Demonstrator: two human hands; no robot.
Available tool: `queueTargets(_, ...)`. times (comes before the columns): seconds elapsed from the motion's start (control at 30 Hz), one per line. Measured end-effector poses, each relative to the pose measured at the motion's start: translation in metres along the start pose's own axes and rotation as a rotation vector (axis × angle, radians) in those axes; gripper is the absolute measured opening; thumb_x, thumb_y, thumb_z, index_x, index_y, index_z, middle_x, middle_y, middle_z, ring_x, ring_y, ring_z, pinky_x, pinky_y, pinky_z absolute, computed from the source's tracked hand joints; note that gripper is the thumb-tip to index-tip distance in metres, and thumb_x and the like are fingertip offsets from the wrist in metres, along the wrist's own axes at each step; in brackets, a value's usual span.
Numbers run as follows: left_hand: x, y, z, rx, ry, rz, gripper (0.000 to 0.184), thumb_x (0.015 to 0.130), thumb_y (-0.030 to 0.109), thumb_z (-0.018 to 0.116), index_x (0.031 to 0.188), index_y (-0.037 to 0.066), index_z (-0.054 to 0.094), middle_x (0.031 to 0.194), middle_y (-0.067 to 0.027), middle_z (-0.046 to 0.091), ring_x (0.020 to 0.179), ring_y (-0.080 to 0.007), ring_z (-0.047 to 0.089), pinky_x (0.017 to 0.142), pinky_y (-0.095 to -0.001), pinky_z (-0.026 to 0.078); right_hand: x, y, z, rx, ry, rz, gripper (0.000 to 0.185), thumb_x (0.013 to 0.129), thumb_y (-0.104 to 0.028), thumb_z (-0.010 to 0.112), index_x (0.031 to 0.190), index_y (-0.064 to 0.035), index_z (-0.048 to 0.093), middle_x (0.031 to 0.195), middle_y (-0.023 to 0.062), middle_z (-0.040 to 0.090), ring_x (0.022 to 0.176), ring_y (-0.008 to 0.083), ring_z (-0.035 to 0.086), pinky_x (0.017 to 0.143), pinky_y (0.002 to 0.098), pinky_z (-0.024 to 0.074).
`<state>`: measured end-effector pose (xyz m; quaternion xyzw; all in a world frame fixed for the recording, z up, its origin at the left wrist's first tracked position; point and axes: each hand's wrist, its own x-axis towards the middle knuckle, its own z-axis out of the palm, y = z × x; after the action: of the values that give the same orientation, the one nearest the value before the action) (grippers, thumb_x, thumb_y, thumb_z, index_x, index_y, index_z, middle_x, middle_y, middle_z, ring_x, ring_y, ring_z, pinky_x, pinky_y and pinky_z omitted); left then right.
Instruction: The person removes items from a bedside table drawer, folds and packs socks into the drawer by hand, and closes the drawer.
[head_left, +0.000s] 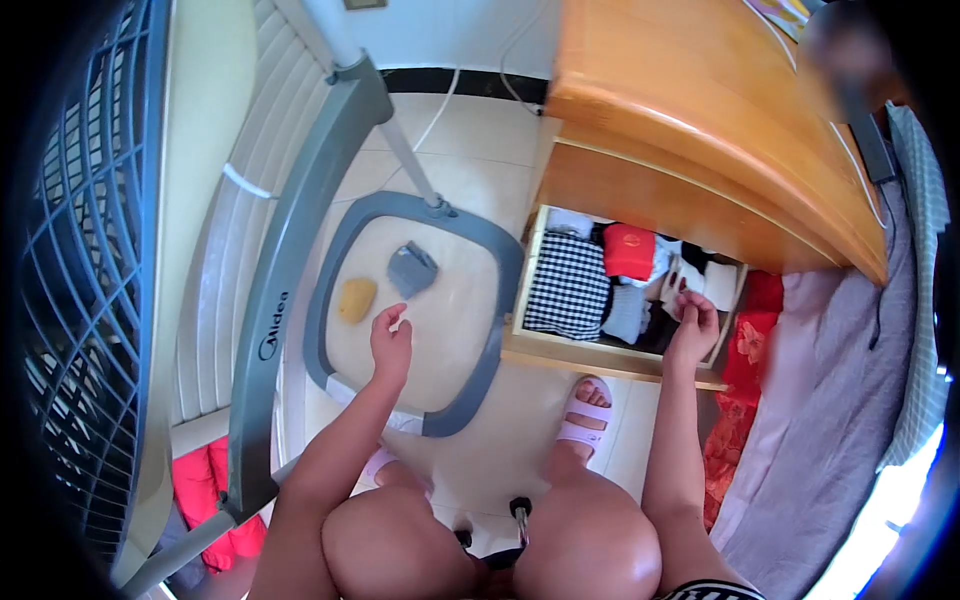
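My left hand [391, 345] hangs over the floor inside the grey loop-shaped base [345, 213] of a stand, thumb and forefinger a little apart, holding nothing I can see. Just beyond its fingertips lie a folded grey cloth item [412, 270] and a folded yellow one [355, 300]. My right hand [694, 328] reaches over the pulled-out drawer [600, 350], its fingers bent together by a white sock-like piece with dark spots [683, 280]. Whether it grips this piece is hidden. Also in the drawer are a black-and-white checked cloth [567, 287], a red folded item [629, 252] and grey cloth [625, 315].
A large Midea fan [90, 250] and its grey frame [285, 290] stand at the left. The orange wooden cabinet [690, 110] rises above the drawer. Bedding [820, 400] and red flowered fabric [735, 410] lie to the right. A white cable [437, 118] runs along the floor.
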<state>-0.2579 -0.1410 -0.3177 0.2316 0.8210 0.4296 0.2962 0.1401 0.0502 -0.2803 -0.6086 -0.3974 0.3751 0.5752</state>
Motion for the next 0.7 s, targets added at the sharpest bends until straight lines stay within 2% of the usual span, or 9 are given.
queueTargets(0.03,0.004,0.0,-0.004,0.054,0.062,0.01,0.034,0.077,0.003,0.058,0.111,0.004,0.057,0.11,-0.0112,0.054,0.103,-0.0214,0.05,0.088,-0.0306,0.04,-0.016,0.002,-0.002,-0.201,-0.039,-0.174,0.008,0.087,0.005,0.049,0.089,0.0018,0.057,0.094,0.0087,0.061,0.081,0.0131,0.059,0.071,0.0242,0.0487)
queueTargets(0.07,0.011,-0.006,-0.01,0.059,0.075,0.004,0.034,0.077,0.003,0.058,0.111,0.004,0.057,0.11,-0.0112,0.054,0.103,-0.0214,0.05,0.088,-0.0306,0.04,-0.039,-0.019,0.005,-0.206,-0.114,-0.144,0.011,0.086,0.006,0.048,0.085,0.0005,0.057,0.09,0.0068,0.061,0.081,0.0135,0.059,0.071,0.0257,0.0484)
queueTargets(0.13,0.029,-0.029,-0.021,0.434,0.212,0.326,0.042,0.076,0.005,0.06,0.117,0.001,0.051,0.115,-0.0157,0.052,0.11,-0.0294,0.047,0.095,-0.0373,0.038,-0.065,-0.015,0.005,-0.181,-0.282,-0.218,0.012,0.083,0.008,0.049,0.081,-0.0006,0.058,0.086,0.0089,0.061,0.081,0.0175,0.06,0.071,0.0286,0.0484)
queueTargets(0.27,0.057,-0.046,-0.036,0.484,0.335,0.328,0.052,0.074,0.007,0.062,0.123,-0.001,0.045,0.116,-0.0185,0.051,0.114,-0.0349,0.045,0.1,-0.0412,0.034,-0.091,-0.035,0.014,-0.454,-0.509,-0.475,0.013,0.076,0.01,0.051,0.078,-0.0009,0.058,0.086,0.0128,0.062,0.081,0.024,0.061,0.072,0.032,0.0488)
queueTargets(0.33,0.068,-0.047,-0.044,0.502,0.296,0.192,0.055,0.074,0.008,0.062,0.124,-0.004,0.042,0.117,-0.0192,0.052,0.116,-0.0365,0.045,0.1,-0.041,0.034,-0.091,-0.032,0.015,-0.545,-0.606,-0.61,0.016,0.069,0.011,0.054,0.078,-0.0014,0.058,0.086,0.0147,0.062,0.08,0.0291,0.061,0.071,0.0343,0.0495)
queueTargets(0.47,0.079,-0.043,-0.05,0.347,0.218,0.072,0.059,0.073,0.011,0.065,0.125,-0.002,0.042,0.117,-0.0202,0.052,0.112,-0.0376,0.047,0.096,-0.0432,0.038,-0.09,-0.029,0.014,-0.539,-0.562,-0.572,0.016,0.066,0.011,0.055,0.076,-0.0014,0.058,0.082,0.0136,0.062,0.076,0.0297,0.062,0.068,0.0357,0.0503)
queueTargets(0.57,0.066,-0.009,-0.047,0.698,0.02,-0.173,0.062,0.07,0.014,0.068,0.126,0.003,0.043,0.111,-0.0197,0.053,0.107,-0.0375,0.05,0.09,-0.0455,0.042,-0.09,-0.026,0.014,-0.548,-0.582,-0.615,0.015,0.066,0.01,0.055,0.075,-0.0015,0.058,0.081,0.0134,0.062,0.074,0.0295,0.062,0.067,0.0357,0.0507)
queueTargets(0.63,0.056,-0.011,-0.041,0.97,-0.018,0.044,0.059,0.068,0.018,0.07,0.121,0.007,0.047,0.104,-0.0181,0.055,0.102,-0.0359,0.052,0.085,-0.0465,0.044,-0.09,-0.027,0.015,-0.554,-0.587,-0.62,0.015,0.066,0.01,0.055,0.075,-0.0014,0.058,0.08,0.0133,0.062,0.073,0.0294,0.062,0.067,0.0356,0.0509)
queueTargets(0.7,0.05,-0.013,-0.039,0.993,-0.005,0.193,0.056,0.068,0.019,0.07,0.118,0.007,0.048,0.102,-0.0174,0.055,0.099,-0.0352,0.054,0.083,-0.0463,0.045,-0.091,-0.027,0.015,-0.558,-0.589,-0.623,0.014,0.066,0.01,0.055,0.075,-0.0013,0.058,0.08,0.0132,0.062,0.073,0.0292,0.062,0.066,0.0355,0.0511)
